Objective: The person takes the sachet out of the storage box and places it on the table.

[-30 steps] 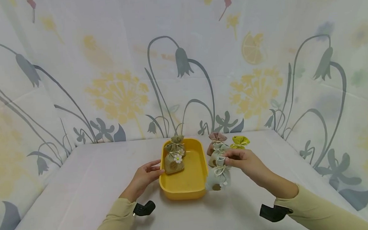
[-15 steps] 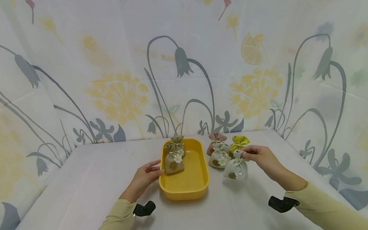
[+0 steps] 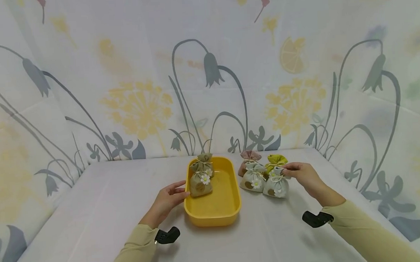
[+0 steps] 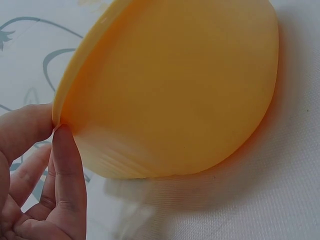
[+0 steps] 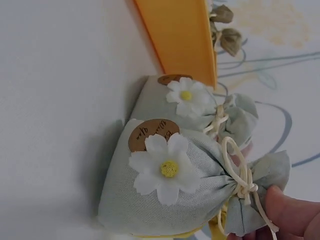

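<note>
My left hand (image 3: 167, 199) pinches the left rim of a yellow plastic tray (image 3: 214, 220); the left wrist view has thumb and finger at that rim (image 4: 62, 95). Two brown drawstring pouches (image 3: 201, 184), with a white flower on the front one, stand along the tray's left side. To the right of the tray, my right hand (image 3: 305, 177) pinches the gathered neck of a pale grey-green drawstring pouch (image 5: 165, 185) bearing a white flower and a brown round label. Its base is at the tabletop. A similar pale pouch (image 5: 185, 100) stands close beside it.
Behind the pale pouches stand a pink pouch (image 3: 250, 158) and a yellow-green pouch (image 3: 277, 160). A white cloth covers the table (image 3: 129, 212), and a flower-printed curtain (image 3: 140, 71) hangs along its back and sides.
My right hand has carried the pale pouch from beside the tray's right edge rightward, then down next to the other pale pouch. My left hand has stayed on the tray rim.
</note>
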`<state>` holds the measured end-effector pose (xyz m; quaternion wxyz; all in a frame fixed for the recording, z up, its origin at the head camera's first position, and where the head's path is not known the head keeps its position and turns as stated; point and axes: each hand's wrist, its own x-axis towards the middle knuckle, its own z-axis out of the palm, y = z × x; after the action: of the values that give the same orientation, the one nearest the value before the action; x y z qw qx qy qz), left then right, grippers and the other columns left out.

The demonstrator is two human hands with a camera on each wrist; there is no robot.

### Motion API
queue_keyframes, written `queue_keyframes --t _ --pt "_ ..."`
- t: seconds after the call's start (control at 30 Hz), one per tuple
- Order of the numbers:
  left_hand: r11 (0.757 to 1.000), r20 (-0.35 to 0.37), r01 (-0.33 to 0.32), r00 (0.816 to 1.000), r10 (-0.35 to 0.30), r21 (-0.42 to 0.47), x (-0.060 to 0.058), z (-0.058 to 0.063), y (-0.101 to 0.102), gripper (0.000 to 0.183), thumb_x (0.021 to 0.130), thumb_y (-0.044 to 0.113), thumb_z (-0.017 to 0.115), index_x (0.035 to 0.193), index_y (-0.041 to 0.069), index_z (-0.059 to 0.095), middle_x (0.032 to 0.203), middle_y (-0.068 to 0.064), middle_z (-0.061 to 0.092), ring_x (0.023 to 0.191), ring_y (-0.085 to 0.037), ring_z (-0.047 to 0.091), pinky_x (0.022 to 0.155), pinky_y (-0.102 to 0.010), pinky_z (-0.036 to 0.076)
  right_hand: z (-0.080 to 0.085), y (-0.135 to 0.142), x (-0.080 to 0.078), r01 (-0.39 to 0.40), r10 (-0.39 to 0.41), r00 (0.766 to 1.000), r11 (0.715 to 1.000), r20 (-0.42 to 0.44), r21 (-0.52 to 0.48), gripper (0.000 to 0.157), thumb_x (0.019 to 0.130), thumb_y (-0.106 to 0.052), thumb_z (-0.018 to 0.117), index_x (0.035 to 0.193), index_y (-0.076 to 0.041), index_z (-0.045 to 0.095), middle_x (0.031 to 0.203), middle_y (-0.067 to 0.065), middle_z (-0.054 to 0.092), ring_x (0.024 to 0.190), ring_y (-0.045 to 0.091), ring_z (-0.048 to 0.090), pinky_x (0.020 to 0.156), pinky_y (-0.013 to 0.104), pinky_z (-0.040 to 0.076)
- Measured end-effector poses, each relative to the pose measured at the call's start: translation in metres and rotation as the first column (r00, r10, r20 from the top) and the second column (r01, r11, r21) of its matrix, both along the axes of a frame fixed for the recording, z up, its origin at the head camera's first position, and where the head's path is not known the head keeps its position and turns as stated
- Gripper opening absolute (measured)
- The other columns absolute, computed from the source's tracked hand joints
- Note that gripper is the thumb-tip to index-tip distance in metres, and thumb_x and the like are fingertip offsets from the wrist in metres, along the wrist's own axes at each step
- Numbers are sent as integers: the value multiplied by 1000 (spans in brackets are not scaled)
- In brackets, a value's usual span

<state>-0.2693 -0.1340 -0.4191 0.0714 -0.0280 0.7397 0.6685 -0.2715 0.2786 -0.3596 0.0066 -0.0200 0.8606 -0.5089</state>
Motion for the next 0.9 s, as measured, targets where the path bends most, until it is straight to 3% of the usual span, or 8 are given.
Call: queue_keyframes --t 0.2,0.33,0.5,0.8,0.9 --pt "1000 -4 2 1000 -2 12 -1 0 3 51 83 12 71 130 4 53 115 -16 55 98 -22 57 87 -37 50 -7 5 -1 53 -52 998 997 21 -53 44 93 -18 58 126 10 50 118 17 57 113 35 46 101 54 33" --pt "1000 -5 5 1000 -5 16 -2 -1 5 51 82 12 72 129 4 54 114 -16 56 96 -22 58 86 -37 51 -7 9 3 90 -90 996 992 3 -83 49 92 -19 60 129 9 47 116 13 59 102 17 54 100 50 36" --pt "1000 -3 4 1000 -4 13 -1 -2 6 51 82 13 72 129 4 54 114 -16 56 97 -22 58 87 -37 51 -3 9 9 108 -110 994 988 -13 -107 52 91 -20 61 131 9 46 116 13 58 88 -2 52 100 46 37" --pt "1000 19 8 1000 -8 21 3 1 2 52 84 12 69 132 3 51 117 -18 54 99 -23 57 88 -37 50 4 2 20 68 -74 996 990 -51 -122 48 93 -17 59 131 9 46 113 9 61 90 -4 54 99 40 39" --pt "1000 17 -2 1000 2 19 0 -1 0 52 83 13 70 131 5 52 116 -16 54 100 -23 57 88 -36 50 4 -4 22 48 -55 997 988 -45 -145 47 92 -17 60 130 9 47 114 12 60 91 -3 55 95 31 42"
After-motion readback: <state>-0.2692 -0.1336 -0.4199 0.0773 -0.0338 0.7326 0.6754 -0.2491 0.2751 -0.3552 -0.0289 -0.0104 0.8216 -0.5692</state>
